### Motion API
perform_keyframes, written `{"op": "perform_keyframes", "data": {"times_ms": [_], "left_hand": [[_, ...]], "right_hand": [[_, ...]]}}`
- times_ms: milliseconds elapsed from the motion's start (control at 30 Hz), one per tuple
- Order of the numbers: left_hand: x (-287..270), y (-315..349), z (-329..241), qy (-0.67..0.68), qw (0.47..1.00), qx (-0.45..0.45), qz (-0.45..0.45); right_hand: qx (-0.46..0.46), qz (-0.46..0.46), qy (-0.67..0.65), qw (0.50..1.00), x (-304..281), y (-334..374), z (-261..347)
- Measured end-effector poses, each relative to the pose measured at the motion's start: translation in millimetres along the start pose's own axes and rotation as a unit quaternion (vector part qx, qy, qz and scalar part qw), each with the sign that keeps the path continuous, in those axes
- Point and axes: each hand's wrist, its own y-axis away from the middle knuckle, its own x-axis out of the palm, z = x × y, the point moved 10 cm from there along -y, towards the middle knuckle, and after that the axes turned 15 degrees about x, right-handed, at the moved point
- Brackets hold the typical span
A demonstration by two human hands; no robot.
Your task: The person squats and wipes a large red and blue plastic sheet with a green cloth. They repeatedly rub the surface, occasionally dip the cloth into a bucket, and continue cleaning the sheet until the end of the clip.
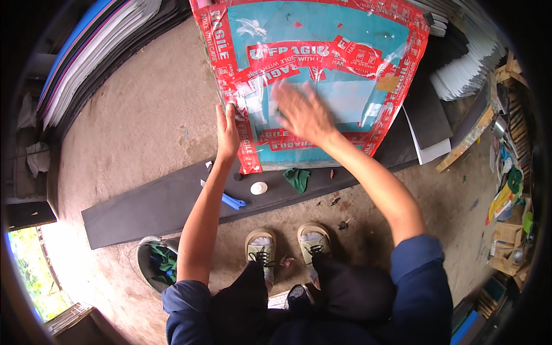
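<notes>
A big blue-green panel (pixel 352 104) with red tape (pixel 249 156) is set in front, over part of a long black board (pixel 135 208). A bucket (pixel 147 267) is seen at the left. The blurred right hand (pixel 307 118) is spread over the panel, its fingers apart. The panel's left edge is pinched by the left hand (pixel 228 138). On the board, a green cloth (pixel 296 179), a blue strip (pixel 233 201) and a white round thing (pixel 259 188) are seen.

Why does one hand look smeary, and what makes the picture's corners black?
Head view: the right hand is blurred, probably from moving fast; the fisheye lens likely leaves the dark rim. Also in the head view, glare whitens patches of the red-taped panel, and bright light washes out the floor at lower left.
</notes>
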Motion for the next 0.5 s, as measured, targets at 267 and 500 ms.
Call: {"op": "perform_keyframes", "data": {"times_ms": [267,500], "left_hand": [[-14,1,2,0.002,0.995,0.056,-0.087],[-5,1,-2,0.012,0.997,0.044,-0.062]], "right_hand": [[0.152,-0.077,-0.054,0.984,-30,-9,-68],[-0.147,0.026,0.107,0.983,1,36,-26]]}}
